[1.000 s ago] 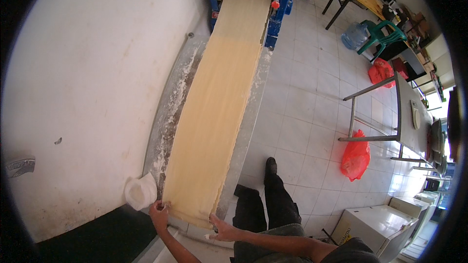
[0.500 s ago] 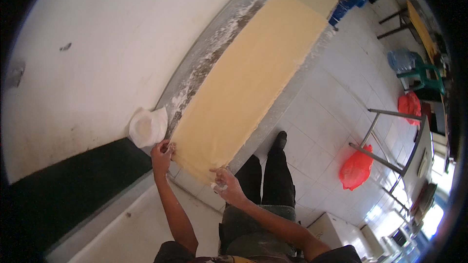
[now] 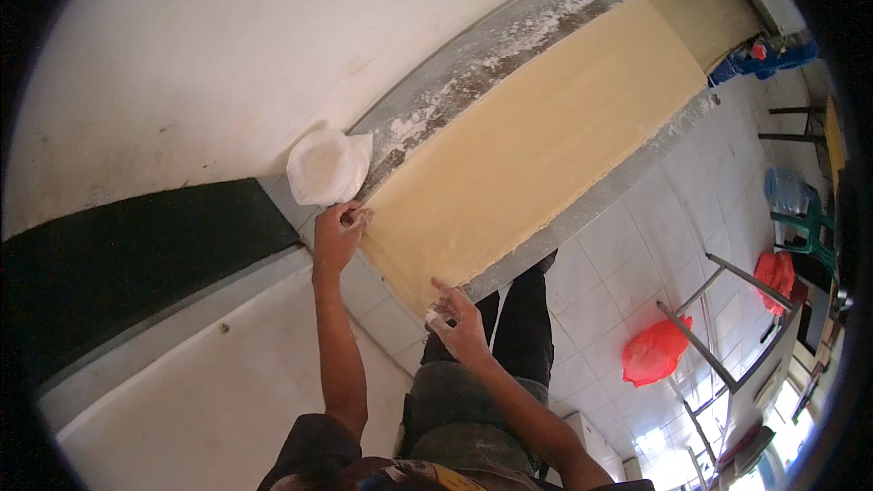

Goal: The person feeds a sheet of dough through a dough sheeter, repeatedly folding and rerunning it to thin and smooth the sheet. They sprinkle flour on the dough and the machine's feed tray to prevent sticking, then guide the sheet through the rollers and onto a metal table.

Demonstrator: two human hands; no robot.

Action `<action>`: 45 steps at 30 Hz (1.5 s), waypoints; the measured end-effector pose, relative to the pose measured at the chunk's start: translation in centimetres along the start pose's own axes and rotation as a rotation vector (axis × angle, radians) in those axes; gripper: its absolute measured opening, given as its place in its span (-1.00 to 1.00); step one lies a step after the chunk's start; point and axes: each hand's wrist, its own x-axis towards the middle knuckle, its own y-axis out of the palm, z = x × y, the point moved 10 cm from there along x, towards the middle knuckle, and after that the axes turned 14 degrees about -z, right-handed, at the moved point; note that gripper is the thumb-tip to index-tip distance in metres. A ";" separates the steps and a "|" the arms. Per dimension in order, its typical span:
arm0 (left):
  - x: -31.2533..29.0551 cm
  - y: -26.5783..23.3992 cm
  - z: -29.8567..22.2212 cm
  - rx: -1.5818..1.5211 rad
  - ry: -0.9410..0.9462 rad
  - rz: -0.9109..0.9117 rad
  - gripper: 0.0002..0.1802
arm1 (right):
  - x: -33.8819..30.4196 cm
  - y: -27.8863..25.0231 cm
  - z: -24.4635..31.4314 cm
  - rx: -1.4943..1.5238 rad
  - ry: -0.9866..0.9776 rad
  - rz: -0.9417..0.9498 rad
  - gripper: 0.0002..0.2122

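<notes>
A long, pale yellow dough sheet [image 3: 536,141] lies along a floured metal table [image 3: 582,218], its near end reaching the table's near edge. At the sheet's near left corner my left hand [image 3: 341,229] has its fingers closed on the edge. Opposite it, my right hand [image 3: 459,323] grips the near right corner, the index finger on top of the dough and the other fingers curled. Something small and white shows beside the right thumb; I cannot tell what it is. Close by my left hand is a white bag [image 3: 329,166] with white powder in it.
At its far end the sheet meets a machine with blue parts [image 3: 768,59]. A white wall [image 3: 200,55] runs along the left, above a dark green panel [image 3: 145,255]. On the tiled floor at right are a red plastic bag [image 3: 655,352], a metal-legged table [image 3: 700,345] and a green chair [image 3: 809,227].
The view has turned, so the table and dough appear more slanted and farther right. Both hands stay at the sheet's near corners.
</notes>
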 end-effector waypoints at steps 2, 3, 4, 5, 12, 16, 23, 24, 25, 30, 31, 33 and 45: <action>0.0 0.4 0.3 -0.043 -0.071 0.033 -0.69 | 0.2 0.2 -0.2 -0.007 0.024 0.002 -0.40; 0.0 0.2 -0.6 -0.087 0.001 0.023 -0.69 | 0.2 0.2 -0.2 0.010 0.039 -0.003 -0.40; 0.0 0.0 -0.8 -0.113 0.015 0.011 -0.70 | 0.3 0.0 -0.3 0.025 0.058 -0.030 -0.40; -0.1 0.2 -1.3 -0.179 0.048 0.031 -0.71 | 0.1 0.1 -0.3 0.024 0.062 -0.009 -0.41; 0.4 -0.3 0.7 -0.119 0.038 0.105 -0.70 | -1.2 0.8 -0.7 0.009 0.077 0.099 -0.38; 0.7 0.3 2.1 -0.063 -0.016 0.215 -0.71 | -1.9 1.7 -2.4 -0.033 0.154 0.174 -0.35; 0.6 0.2 2.9 -0.092 -0.066 0.186 -0.75 | -2.2 1.7 -3.3 0.044 0.176 0.158 -0.40; 0.8 -0.3 2.4 -0.072 0.011 0.144 -0.74 | -2.2 1.9 -3.3 0.022 0.184 0.176 -0.42; 0.9 -0.8 2.1 -0.056 0.069 0.096 -0.73 | -2.2 2.1 -3.6 -0.014 0.219 0.195 -0.43; -0.9 -3.0 1.8 -0.075 0.066 -0.125 -0.72 | -1.0 1.0 3.1 -0.293 0.049 0.270 -0.60; -2.2 -3.6 0.9 -0.084 0.092 -0.224 -0.72 | -0.3 0.3 5.3 -0.439 0.020 0.284 -0.64; -5.4 -3.5 -2.2 -0.149 0.227 -0.380 -0.71 | 2.1 -0.4 13.0 -0.378 -0.170 0.185 -0.77; -13.4 15.4 -8.1 0.036 0.520 0.215 -0.40 | 20.0 26.7 15.6 -1.243 -1.197 0.304 -0.88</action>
